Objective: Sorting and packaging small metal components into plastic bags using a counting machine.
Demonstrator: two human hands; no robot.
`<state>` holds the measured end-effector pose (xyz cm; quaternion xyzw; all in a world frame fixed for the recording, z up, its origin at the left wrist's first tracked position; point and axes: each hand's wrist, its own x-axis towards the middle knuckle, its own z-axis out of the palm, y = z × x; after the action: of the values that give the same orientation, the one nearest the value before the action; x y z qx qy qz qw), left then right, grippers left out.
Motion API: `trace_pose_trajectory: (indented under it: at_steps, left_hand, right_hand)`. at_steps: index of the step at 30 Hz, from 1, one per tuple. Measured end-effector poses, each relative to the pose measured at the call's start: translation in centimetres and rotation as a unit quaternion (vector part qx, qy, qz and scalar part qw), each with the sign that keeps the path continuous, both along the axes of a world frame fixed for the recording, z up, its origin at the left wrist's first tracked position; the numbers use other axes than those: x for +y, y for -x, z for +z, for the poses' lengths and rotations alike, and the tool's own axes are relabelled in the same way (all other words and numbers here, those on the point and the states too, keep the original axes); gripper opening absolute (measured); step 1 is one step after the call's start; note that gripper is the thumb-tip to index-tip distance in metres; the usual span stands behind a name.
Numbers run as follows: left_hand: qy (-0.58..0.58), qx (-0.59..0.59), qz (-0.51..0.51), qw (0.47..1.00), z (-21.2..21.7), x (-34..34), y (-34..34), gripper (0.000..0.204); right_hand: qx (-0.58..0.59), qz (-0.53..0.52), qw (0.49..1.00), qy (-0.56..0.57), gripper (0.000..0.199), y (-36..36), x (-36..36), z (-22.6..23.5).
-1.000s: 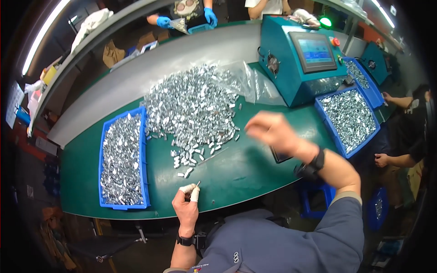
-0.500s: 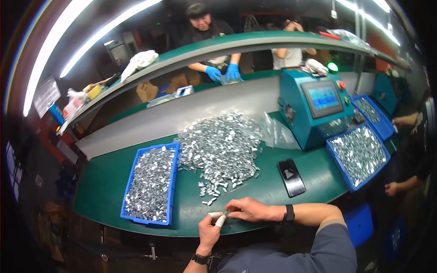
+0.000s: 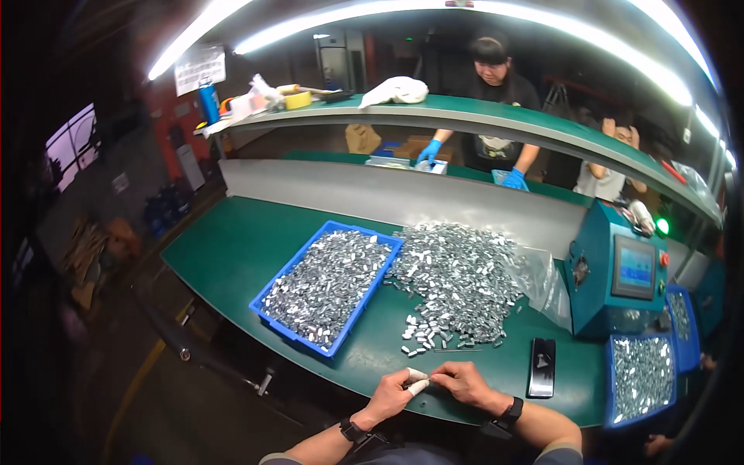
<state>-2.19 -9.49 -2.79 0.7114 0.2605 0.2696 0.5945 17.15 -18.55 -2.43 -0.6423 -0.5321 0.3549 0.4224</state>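
Both hands meet at the front edge of the green table, fingertips pinched together. My left hand has white wraps on its thumb and a finger and is closed. My right hand is closed against the left fingertips. Whatever lies between them is too small to make out. Just beyond the hands spreads a heap of small silvery metal pieces, with a thin rod at its near side. To the left, a blue tray is filled with similar pieces.
A black phone lies right of my hands. Behind it stand a clear plastic bag and a teal machine with a screen. More filled blue trays are at the right. A shelf spans the back; a co-worker in blue gloves works beyond.
The view has turned left, so the table and trays appear farther right. My hands stay pinched together at the table edge. The co-worker's gloved hands have moved apart.
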Motion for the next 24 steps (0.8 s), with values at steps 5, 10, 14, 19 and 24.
trace_pose_trajectory:
  at_steps: [5, 10, 14, 19, 24]
  left_hand:
    - [-0.002, -0.003, 0.016, 1.000, -0.5, 0.3, 0.1, 0.019]
    - [-0.014, 0.013, 0.011, 1.000, -0.9, 0.7, 0.0, 0.019]
    - [-0.005, -0.005, 0.024, 1.000, -0.4, 0.7, 0.1, 0.018]
    - [-0.091, -0.012, 0.137, 0.986, 0.5, 3.1, 2.8, 0.014]
    - [-0.197, -0.011, 0.211, 0.957, -0.5, 6.2, 5.0, 0.013]
  right_hand:
    - [0.007, -0.017, 1.000, -0.007, 0.028, 0.8, 0.6, -0.7]
    - [0.007, -0.048, 0.999, -0.011, 0.031, 1.3, 0.9, -0.7]
    - [0.037, -0.052, 0.998, -0.026, 0.027, 1.1, 1.3, -1.1]
    - [-0.048, -0.107, 0.984, -0.136, 0.018, 0.5, 4.5, 6.4]
    - [-0.210, -0.086, 0.910, -0.348, 0.017, 1.8, 15.6, 19.6]
